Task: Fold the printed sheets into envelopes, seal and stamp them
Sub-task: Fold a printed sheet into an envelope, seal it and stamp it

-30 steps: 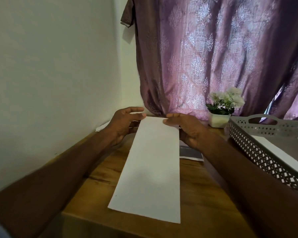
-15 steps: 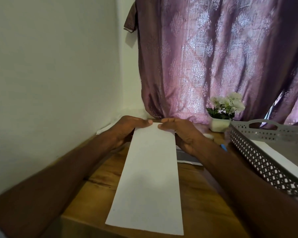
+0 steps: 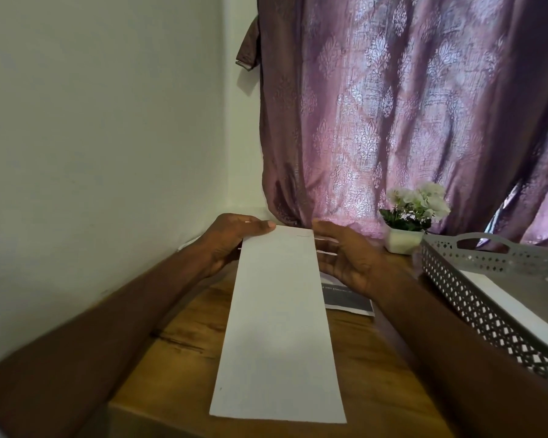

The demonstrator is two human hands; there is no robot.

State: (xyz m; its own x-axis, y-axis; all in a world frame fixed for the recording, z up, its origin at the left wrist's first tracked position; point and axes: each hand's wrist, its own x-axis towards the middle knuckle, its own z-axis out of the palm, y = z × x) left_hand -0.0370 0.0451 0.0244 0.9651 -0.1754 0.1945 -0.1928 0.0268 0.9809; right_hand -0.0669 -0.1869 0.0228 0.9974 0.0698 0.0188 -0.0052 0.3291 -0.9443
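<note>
A long, narrow white sheet (image 3: 279,324), folded lengthwise, lies on the wooden table (image 3: 178,368) and runs away from me. My left hand (image 3: 231,241) pinches its far left corner, thumb on top. My right hand (image 3: 342,257) holds the far right corner, with fingers curled at the sheet's edge. A printed sheet with a dark band (image 3: 348,300) lies partly under my right wrist.
A grey perforated tray (image 3: 475,298) with a white sheet (image 3: 519,311) inside stands at the right. A small white pot of flowers (image 3: 408,216) sits at the back beside a purple curtain (image 3: 408,105). More paper (image 3: 187,245) lies by the left wall.
The sheet's far end has slid a little farther from me with both hands. My thumbs, which had come together at the far edge, have spread back to the two corners.
</note>
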